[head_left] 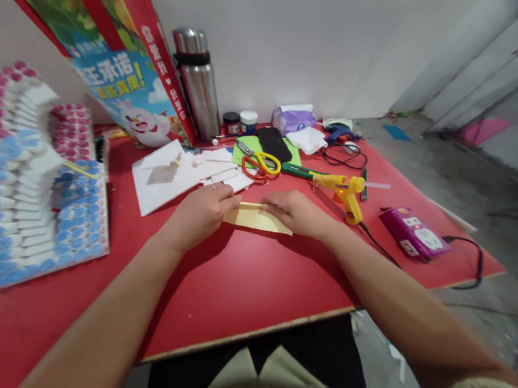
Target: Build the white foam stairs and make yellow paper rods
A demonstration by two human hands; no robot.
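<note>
A strip of pale yellow paper (258, 218) is stretched between my two hands, low over the red table. My left hand (208, 213) pinches its left end, and my right hand (295, 212) grips the right end. The far edge of the paper looks rolled or folded over. Just beyond my hands lie scissors (264, 163) with red and yellow handles. White card pieces (166, 175) spread out behind my left hand. To the right of my right hand stands a yellow glue gun (349, 198) with a clear stick in it.
On the left stands a white craft model (82, 226) with blue and pink rolls. A steel flask (200, 87) and a printed box (127, 79) are at the back. A purple power strip (412, 232) with cables sits near the right edge of the red table (247, 293).
</note>
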